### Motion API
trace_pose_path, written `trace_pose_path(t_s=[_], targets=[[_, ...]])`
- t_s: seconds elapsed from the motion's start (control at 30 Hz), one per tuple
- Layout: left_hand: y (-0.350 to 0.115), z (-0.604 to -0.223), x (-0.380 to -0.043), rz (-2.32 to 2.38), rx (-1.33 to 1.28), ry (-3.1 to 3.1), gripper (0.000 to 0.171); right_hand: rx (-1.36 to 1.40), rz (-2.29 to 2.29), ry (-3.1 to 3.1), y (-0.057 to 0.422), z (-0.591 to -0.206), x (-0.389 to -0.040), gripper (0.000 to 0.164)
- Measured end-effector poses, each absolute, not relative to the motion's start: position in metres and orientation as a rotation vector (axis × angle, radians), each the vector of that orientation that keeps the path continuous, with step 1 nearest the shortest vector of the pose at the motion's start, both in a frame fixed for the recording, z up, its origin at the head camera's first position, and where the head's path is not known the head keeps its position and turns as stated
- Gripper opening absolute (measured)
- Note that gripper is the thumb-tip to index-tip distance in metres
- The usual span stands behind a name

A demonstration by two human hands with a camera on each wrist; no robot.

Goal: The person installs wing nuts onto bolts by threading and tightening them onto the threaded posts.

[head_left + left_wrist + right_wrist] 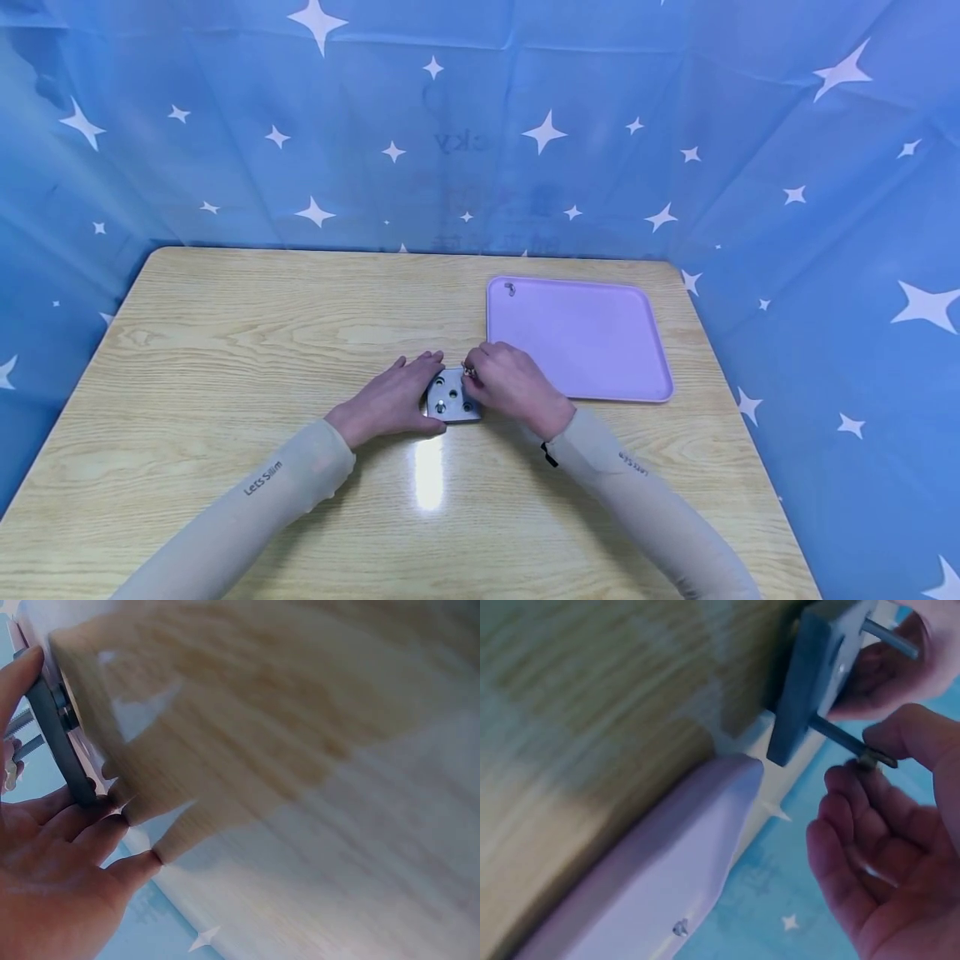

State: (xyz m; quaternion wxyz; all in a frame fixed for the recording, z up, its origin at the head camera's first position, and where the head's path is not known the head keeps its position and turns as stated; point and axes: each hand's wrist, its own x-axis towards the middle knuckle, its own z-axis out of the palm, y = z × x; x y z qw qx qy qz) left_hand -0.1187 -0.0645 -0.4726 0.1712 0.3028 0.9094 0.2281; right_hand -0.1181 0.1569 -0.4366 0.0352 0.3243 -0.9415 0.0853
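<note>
"What are you facing?"

"A blue curtain with white stars is hanging beyond a wood-grain worktop, and my sleeved arms are reaching in over it."

"What's lying there?"

"A lilac tray is lying toward the far right."

"And your hands?"

"My left hand is grasping a grey metal plate by its edges, thumb on the near side, fingers on the far one. My right hand is pinching something far smaller."

"Where is that plate?"

"It's sitting between my hands, just left of the tray. Several holes are showing in its top, and rods are standing out of it."

"Anything littler?"

"A metal bit is lying in the tray's far-left corner (I'm not making out its exact shape). Lastly, my right thumb and fingertips are holding a brass-coloured piece at one rod's end; whether it's gripping the rod, I can't tell."
</note>
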Motion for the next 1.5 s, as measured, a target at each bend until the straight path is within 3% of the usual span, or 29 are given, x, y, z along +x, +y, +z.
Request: trace_pose_path(t_s=[0.6,0.8,0.93,1.13,1.5], targets=[[-0.064,-0.471,-0.117,0.63,0.849,2.586,0.099,0.69,0.238,-2.787,0.144,-0.46,-0.106,0.025],[-0.064,-0.472,-0.117,0.64,0.865,2.6,0.098,0.704,0.229,-2.788,0.149,-0.453,-0.103,0.041],[-0.065,-0.471,-0.117,0.642,0.856,2.6,0.099,0.956,0.282,-2.789,0.164,-0.436,-0.11,0.049],[-0.066,-0.471,-0.117,0.629,0.831,2.587,0.099,1.412,0.306,-2.686,0.18,-0.423,-0.127,0.044],[-0.064,-0.47,-0.119,0.635,0.832,2.576,0.098,1.441,0.279,-2.694,0.177,-0.431,-0.134,0.014]])
